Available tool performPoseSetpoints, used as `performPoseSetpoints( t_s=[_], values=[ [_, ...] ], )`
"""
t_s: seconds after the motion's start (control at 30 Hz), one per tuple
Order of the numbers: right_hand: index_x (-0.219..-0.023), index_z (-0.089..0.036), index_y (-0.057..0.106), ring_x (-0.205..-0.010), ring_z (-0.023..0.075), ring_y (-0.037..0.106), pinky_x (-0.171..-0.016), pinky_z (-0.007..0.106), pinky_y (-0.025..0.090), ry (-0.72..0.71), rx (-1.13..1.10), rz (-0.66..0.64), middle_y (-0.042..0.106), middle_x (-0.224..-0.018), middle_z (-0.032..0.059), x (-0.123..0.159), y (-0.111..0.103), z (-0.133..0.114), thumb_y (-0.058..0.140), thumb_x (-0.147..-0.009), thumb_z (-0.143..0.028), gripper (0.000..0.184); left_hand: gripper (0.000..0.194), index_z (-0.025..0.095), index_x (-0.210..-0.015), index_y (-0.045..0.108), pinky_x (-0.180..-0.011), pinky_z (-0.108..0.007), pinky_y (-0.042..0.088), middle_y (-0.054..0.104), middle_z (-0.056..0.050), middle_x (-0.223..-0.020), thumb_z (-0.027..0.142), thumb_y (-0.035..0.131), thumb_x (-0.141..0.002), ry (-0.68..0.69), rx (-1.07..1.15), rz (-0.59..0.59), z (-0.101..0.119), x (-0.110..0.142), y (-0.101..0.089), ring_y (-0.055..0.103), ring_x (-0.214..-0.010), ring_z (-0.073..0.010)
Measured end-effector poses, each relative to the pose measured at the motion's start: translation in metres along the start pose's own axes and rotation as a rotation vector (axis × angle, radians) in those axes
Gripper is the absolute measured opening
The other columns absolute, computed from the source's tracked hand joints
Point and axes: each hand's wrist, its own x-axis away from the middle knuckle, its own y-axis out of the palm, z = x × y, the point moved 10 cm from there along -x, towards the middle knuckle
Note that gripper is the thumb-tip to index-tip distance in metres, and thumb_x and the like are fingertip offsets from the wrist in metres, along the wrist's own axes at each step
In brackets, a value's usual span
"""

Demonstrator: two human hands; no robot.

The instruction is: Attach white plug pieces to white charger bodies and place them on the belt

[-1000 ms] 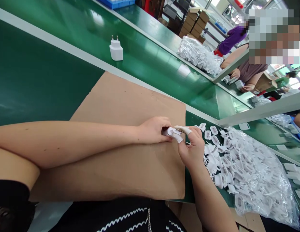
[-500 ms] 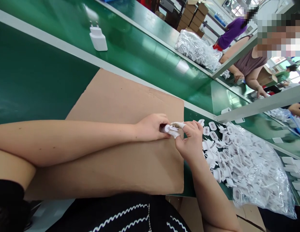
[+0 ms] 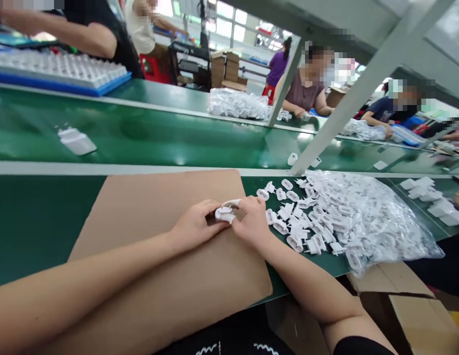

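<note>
Between my two hands, above a brown cardboard sheet [image 3: 159, 276], is a small white plastic charger part [image 3: 224, 213]. My left hand [image 3: 198, 219] is closed around its left side. On the right side, my right hand [image 3: 253, 219] pinches it with thumb and forefinger, which wear whitish finger covers. My fingers hide much of the part. Just right of my right hand lie many loose white plug caps [image 3: 298, 222] with pins, spilling from a clear plastic bag [image 3: 377, 217].
Beyond a pale rail, a white plug charger [image 3: 77, 141] lies on the green conveyor [image 3: 170, 143]. A slanted metal post [image 3: 336, 108] rises behind the bag. White chargers [image 3: 433, 199] sit at far right. Across the line are co-workers and a blue tray [image 3: 103, 86].
The view has swung and levelled, bringing more co-workers and the blue tray into sight. Both hands still hold the white part together. The charger on the conveyor appears farther left.
</note>
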Motion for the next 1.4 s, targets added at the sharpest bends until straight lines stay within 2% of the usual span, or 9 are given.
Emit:
performPoseSetpoints(
  t_s=[0.13,0.27,0.37,0.6,0.77,0.93,1.1,1.3,1.4],
  values=[
    [-0.096,-0.022,0.073,-0.096,0.0215,0.062,-0.097,0.038,0.034,-0.004,-0.031,0.002,0.077,-0.093,0.0017,0.0,0.001,0.001,0.066,-0.071,-0.008,0.03,0.039,0.022,-0.137,0.061,-0.1,-0.036,0.057,0.07,-0.01,-0.134,0.036,0.057,-0.101,0.21,-0.147,0.029,0.019,0.013,-0.004,0.069,-0.117,-0.025],
    [-0.094,-0.023,0.074,-0.094,0.0215,0.061,-0.098,0.039,0.034,-0.009,-0.037,-0.029,0.076,-0.088,0.0008,-0.004,0.003,0.002,0.065,-0.071,-0.007,0.03,0.03,0.022,-0.128,0.067,-0.085,-0.032,0.06,0.076,-0.009,-0.117,0.028,0.047,-0.106,0.295,-0.288,0.069,0.014,0.021,-0.001,0.075,-0.1,-0.0231],
    [-0.097,-0.025,0.076,-0.09,0.0195,0.063,-0.094,0.037,0.036,0.054,-0.147,-0.059,0.076,-0.088,-0.0012,-0.007,0.005,0.01,0.067,-0.072,-0.008,0.031,0.029,0.021,-0.124,0.068,-0.088,-0.034,0.061,0.076,-0.01,-0.116,0.03,0.048,-0.106,0.3,-0.313,0.096,0.007,0.021,-0.002,0.075,-0.102,-0.0245],
    [-0.1,-0.025,0.077,-0.097,0.0213,0.064,-0.094,0.037,0.039,0.053,-0.151,-0.041,0.077,-0.092,0.0,-0.001,0.008,0.008,0.07,-0.075,-0.009,0.031,0.03,0.025,-0.119,0.072,-0.092,-0.033,0.06,0.077,-0.006,-0.12,0.043,0.059,-0.1,0.183,-0.206,0.025,0.001,0.017,-0.001,0.075,-0.105,-0.0244],
    [-0.138,-0.019,0.062,-0.115,0.0244,0.059,-0.097,0.036,0.045,0.051,-0.088,0.054,0.071,-0.126,0.0088,-0.003,-0.021,0.023,0.069,-0.091,-0.03,0.048,0.036,0.027,-0.111,0.078,-0.082,-0.032,0.061,0.08,-0.003,-0.108,0.054,0.064,-0.091,-0.033,-0.118,-0.075,-0.017,-0.006,0.0,0.076,-0.095,-0.0257],
    [-0.134,-0.016,0.063,-0.12,0.0312,0.056,-0.095,0.041,0.046,0.241,0.407,-0.021,0.065,-0.129,0.0138,-0.013,-0.047,0.068,0.057,-0.092,-0.011,0.043,0.049,0.025,-0.116,0.077,-0.082,-0.033,0.058,0.081,-0.003,-0.105,0.055,0.068,-0.079,-0.219,-0.176,0.103,-0.06,-0.071,-0.044,0.075,-0.093,-0.0272],
    [-0.108,-0.016,0.07,-0.094,0.0244,0.066,-0.073,0.033,0.046,0.321,0.453,-0.128,0.063,-0.12,0.0141,-0.015,-0.041,0.089,0.062,-0.081,0.001,0.033,0.043,0.021,-0.109,0.075,-0.084,-0.034,0.054,0.079,-0.006,-0.1,0.049,0.067,-0.077,-0.372,-0.346,0.359,-0.115,-0.122,-0.109,0.072,-0.094,-0.0272],
    [-0.096,-0.018,0.069,-0.106,0.0309,0.06,-0.077,0.037,0.046,0.248,0.417,-0.089,0.065,-0.107,0.0136,-0.017,-0.043,0.08,0.061,-0.084,-0.007,0.018,0.041,0.018,-0.112,0.07,-0.089,-0.042,0.053,0.076,-0.011,-0.105,0.043,0.066,-0.079,-0.505,-0.428,0.422,-0.173,-0.125,-0.144,0.069,-0.103,-0.0329],
    [-0.094,-0.017,0.065,-0.104,0.0289,0.059,-0.082,0.038,0.046,0.215,0.281,0.03,0.063,-0.112,0.0132,-0.015,-0.054,0.066,0.065,-0.081,-0.015,0.013,0.058,0.014,-0.124,0.064,-0.099,-0.049,0.05,0.071,-0.016,-0.119,0.043,0.073,-0.074,-0.523,-0.431,0.472,-0.177,-0.116,-0.149,0.063,-0.116,-0.0387]
  ],
)
